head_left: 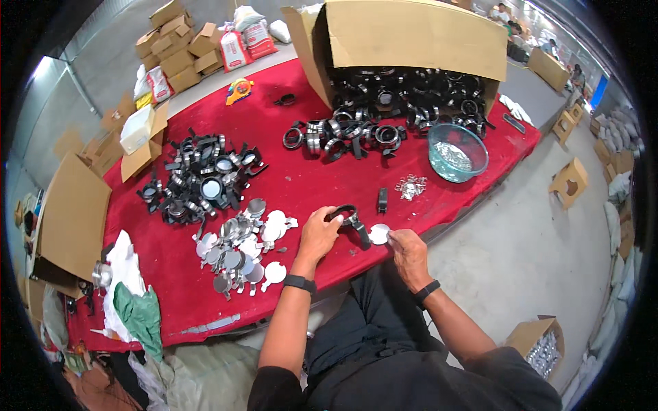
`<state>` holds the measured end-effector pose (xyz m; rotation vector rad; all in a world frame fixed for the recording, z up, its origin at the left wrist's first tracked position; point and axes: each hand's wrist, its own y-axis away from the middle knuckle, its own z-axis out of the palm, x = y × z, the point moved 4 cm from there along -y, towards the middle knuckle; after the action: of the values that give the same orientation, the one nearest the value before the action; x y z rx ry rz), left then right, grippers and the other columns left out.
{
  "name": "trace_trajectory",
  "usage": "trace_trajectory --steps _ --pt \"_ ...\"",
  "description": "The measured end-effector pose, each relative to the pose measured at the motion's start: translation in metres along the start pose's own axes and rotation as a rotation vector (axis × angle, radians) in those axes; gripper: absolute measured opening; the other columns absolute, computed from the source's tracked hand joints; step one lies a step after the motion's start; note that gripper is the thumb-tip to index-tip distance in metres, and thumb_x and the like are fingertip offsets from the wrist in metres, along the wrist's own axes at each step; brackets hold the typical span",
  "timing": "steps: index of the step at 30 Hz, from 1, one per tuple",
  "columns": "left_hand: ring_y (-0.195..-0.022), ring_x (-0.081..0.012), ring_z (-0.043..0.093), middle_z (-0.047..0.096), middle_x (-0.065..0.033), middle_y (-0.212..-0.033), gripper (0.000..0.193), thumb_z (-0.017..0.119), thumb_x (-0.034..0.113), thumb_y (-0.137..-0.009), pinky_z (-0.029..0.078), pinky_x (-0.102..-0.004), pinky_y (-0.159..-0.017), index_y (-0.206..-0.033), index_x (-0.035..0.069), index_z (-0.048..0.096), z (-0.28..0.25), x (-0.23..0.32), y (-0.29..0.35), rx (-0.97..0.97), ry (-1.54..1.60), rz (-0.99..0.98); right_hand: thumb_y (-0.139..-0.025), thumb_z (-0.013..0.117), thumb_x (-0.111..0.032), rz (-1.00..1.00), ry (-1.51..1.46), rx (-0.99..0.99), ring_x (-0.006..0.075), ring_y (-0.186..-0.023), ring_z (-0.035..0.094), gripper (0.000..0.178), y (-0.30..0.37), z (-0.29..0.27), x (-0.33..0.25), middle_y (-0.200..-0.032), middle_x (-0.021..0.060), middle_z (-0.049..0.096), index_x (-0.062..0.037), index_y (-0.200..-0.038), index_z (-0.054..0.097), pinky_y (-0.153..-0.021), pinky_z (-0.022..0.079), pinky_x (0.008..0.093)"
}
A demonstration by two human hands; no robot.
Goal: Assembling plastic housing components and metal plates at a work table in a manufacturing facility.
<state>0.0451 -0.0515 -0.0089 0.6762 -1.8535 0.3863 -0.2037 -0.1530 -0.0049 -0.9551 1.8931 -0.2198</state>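
My left hand (319, 235) is closed on a black ring-shaped part with a handle (358, 229), held over the red cloth near the table's front edge. Just right of it, my right hand (410, 255) pinches a round whitish disc with a small tab (379, 234). The ring and the disc are close but look apart. To the left lies a loose pile of similar metal discs (234, 260). A small black piece (382, 200) rests beyond my hands, beside a little heap of shiny metal clips (411, 186).
A clear bowl of small metal pieces (458, 154) stands at the right. Black ring parts spill from a large cardboard box (418, 34) at the back. Black parts with discs (202, 178) are heaped at left, near a tape measure (239, 91) and a green cloth (137, 315).
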Motion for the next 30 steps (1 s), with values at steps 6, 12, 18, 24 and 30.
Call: trace_trajectory --steps 6,12,18,24,30 --pt "-0.103 -0.0199 0.077 0.078 -0.0159 -0.120 0.048 0.079 0.003 -0.095 0.062 -0.0323 -0.087 -0.140 -0.007 0.066 0.007 -0.007 0.012 -0.005 0.319 0.019 -0.093 0.078 -0.004 -0.067 0.075 -0.036 0.0413 -0.103 0.076 0.028 0.004 -0.003 0.002 -0.110 0.0218 0.078 -0.0009 -0.121 0.075 -0.094 0.060 0.0490" --pt "-0.092 -0.0158 0.074 0.080 -0.0108 -0.101 0.030 0.083 0.008 -0.091 0.059 -0.0299 -0.082 -0.118 -0.004 0.078 -0.005 0.012 0.025 0.079 0.107 -0.044 -0.093 0.079 -0.007 0.019 0.052 -0.063 0.0383 -0.102 0.074 0.023 -0.003 -0.014 -0.003 -0.104 0.0190 0.077 -0.0009 -0.115 0.077 -0.090 0.059 0.0465" --pt "-0.090 -0.0107 0.067 0.073 -0.0051 -0.107 0.030 0.084 -0.003 -0.088 0.058 -0.0273 -0.082 -0.117 -0.003 0.074 -0.002 0.001 0.061 0.103 0.266 -0.073 -0.093 0.080 -0.007 0.105 0.007 -0.008 0.0349 -0.095 0.075 0.020 0.000 -0.019 -0.003 -0.101 0.0175 0.077 -0.0003 -0.112 0.081 -0.085 0.059 0.0428" --pt "-0.103 -0.0183 0.075 0.075 -0.0136 -0.115 0.038 0.082 -0.001 -0.095 0.062 -0.0311 -0.090 -0.130 -0.007 0.069 0.008 -0.010 0.078 0.261 0.457 -0.014 -0.095 0.079 -0.014 0.236 -0.174 -0.002 0.0363 -0.105 0.077 0.023 -0.032 0.012 -0.027 -0.110 0.0203 0.079 0.0002 -0.112 0.082 -0.094 0.059 0.0422" --pt "-0.105 -0.0159 0.074 0.076 -0.0129 -0.118 0.054 0.082 -0.005 -0.092 0.062 -0.0293 -0.091 -0.142 -0.012 0.061 0.023 -0.008 0.078 0.103 0.671 -0.054 -0.095 0.076 -0.011 0.354 -0.321 -0.024 0.0314 -0.101 0.078 0.023 -0.035 0.048 -0.056 -0.110 0.0198 0.079 0.0011 -0.114 0.082 -0.090 0.060 0.0388"
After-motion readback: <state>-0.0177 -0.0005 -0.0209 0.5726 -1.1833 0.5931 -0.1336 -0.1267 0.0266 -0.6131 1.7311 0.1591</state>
